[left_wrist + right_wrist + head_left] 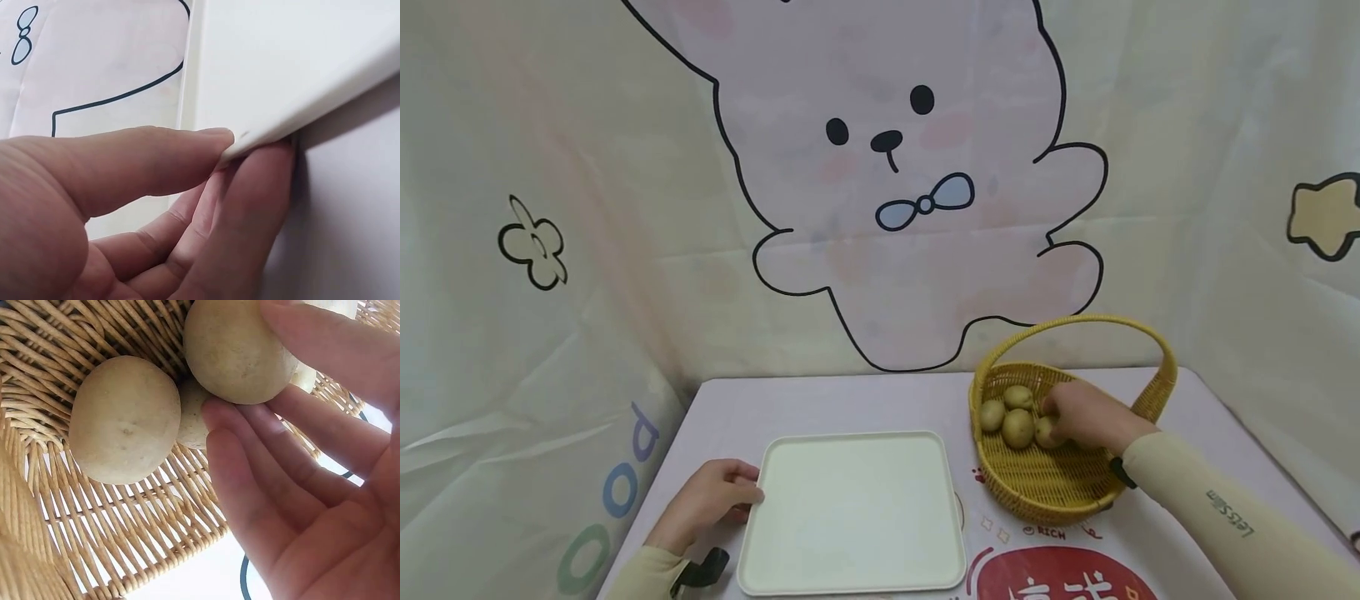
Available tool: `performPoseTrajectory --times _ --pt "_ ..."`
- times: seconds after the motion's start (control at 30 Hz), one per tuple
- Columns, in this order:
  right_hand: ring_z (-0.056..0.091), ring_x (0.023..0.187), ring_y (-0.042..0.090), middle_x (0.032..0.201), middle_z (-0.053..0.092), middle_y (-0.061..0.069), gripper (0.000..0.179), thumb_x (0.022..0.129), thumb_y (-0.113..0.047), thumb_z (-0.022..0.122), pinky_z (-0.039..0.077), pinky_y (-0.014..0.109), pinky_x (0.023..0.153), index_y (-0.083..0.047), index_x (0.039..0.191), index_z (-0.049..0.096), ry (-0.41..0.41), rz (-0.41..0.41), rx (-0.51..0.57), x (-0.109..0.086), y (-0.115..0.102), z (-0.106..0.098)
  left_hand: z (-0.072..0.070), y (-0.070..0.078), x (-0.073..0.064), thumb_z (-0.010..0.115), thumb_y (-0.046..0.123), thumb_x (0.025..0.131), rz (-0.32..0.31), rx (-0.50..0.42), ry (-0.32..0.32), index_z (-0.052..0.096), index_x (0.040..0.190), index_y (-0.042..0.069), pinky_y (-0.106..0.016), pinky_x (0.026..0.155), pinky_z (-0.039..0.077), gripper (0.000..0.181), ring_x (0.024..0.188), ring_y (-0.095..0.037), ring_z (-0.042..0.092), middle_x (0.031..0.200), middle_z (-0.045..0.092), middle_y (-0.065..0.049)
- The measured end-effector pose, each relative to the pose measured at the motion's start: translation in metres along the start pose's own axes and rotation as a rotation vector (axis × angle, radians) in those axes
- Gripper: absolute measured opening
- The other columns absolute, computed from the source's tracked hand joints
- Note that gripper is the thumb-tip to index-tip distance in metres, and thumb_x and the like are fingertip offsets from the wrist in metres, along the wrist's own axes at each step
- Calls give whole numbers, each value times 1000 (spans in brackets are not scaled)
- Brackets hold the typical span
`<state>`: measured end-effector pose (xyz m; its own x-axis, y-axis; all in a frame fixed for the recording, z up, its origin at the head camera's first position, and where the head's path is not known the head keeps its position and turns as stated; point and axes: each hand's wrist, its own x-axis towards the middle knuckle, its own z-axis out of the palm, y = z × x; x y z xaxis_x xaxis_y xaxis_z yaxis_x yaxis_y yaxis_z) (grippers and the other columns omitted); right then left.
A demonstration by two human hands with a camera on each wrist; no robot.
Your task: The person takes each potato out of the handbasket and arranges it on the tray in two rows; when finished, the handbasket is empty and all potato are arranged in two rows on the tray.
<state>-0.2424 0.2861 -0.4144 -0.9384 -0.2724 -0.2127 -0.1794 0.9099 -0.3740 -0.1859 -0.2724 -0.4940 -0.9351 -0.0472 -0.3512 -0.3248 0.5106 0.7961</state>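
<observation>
My left hand [709, 500] pinches the left edge of a white rectangular tray [853, 512]. In the left wrist view the thumb lies on top of the tray's rim [262, 134], with the index finger under it. Over at the right, my right hand [1092, 414] reaches into a yellow wicker basket [1037, 487] with a tall arched handle. Its thumb and fingers hold a potato [240, 353], seen close in the right wrist view. Another potato [125, 419] lies beside it against the woven wall. Several potatoes [1018, 428] sit together in the basket's left and middle part.
Both tray and basket stand on a table with a pale cloth [730, 417], the basket to the tray's right. A red printed patch [1060, 575] marks the cloth in front of the basket. Cartoon-printed fabric [887, 275] hangs behind and at both sides.
</observation>
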Motion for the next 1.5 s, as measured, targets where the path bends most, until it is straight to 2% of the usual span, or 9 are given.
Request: performPoseTrajectory --times 0.4,0.47,0.6,0.8,1.03,1.13,1.23,1.33,1.5 --pt "51 71 16 73 54 -3 20 80 -6 85 43 32 64 -13 75 67 24 -32 3 -2 4 -2 -2 -1 6 82 7 86 -7 8 -24 71 118 -4 -37 71 63 35 83 -22 73 95 74 -11" --pt "55 77 18 80 64 -1 12 81 -9 86 47 35 68 -10 85 75 56 -44 -3 -6 3 -4 -2 -1 5 81 7 86 -8 13 -21 71 118 -3 -37 70 63 35 82 -22 72 94 73 -11" --pt "67 92 22 101 78 5 29 83 -14 89 57 45 81 -4 109 81 154 -68 -29 -21 -3 -10 -1 1 4 80 6 86 1 28 -19 71 117 -4 -37 70 62 34 81 -21 71 93 72 -11" --pt "73 98 25 107 78 6 37 86 -21 91 61 52 86 -3 116 80 294 -97 22 -49 -23 -8 -1 2 4 80 6 86 8 46 -21 70 116 -3 -36 68 61 33 77 -21 69 92 70 -11" --pt "74 104 22 116 77 3 45 84 -30 93 65 39 85 -11 123 79 447 -118 166 -73 -57 16 -3 0 6 81 6 86 6 46 -38 70 116 -2 -37 69 62 34 78 -21 69 93 71 -11" --pt "75 103 19 117 76 -2 45 83 -33 94 63 32 84 -16 123 80 464 -135 188 -70 -73 29 -6 -1 5 81 6 84 12 42 -30 70 116 -1 -36 69 61 35 76 -22 68 92 70 -11" --pt "76 103 18 118 75 -1 45 84 -30 93 63 26 83 -16 124 80 440 -168 290 -62 -92 42 -8 -1 4 82 7 83 19 39 -24 70 116 0 -36 69 61 35 75 -22 68 91 69 -11" --pt "77 104 19 118 75 3 43 84 -25 93 65 28 85 -11 123 80 398 -234 403 -48 -113 56 -9 -1 4 82 7 82 22 35 -21 70 114 0 -36 68 61 34 74 -22 67 90 68 -11" --pt "76 105 19 114 76 1 39 85 -24 93 65 32 89 -12 119 81 328 -297 482 -12 -150 83 -9 1 2 82 8 83 11 36 -19 72 110 2 -35 67 60 30 72 -23 67 88 68 -11"
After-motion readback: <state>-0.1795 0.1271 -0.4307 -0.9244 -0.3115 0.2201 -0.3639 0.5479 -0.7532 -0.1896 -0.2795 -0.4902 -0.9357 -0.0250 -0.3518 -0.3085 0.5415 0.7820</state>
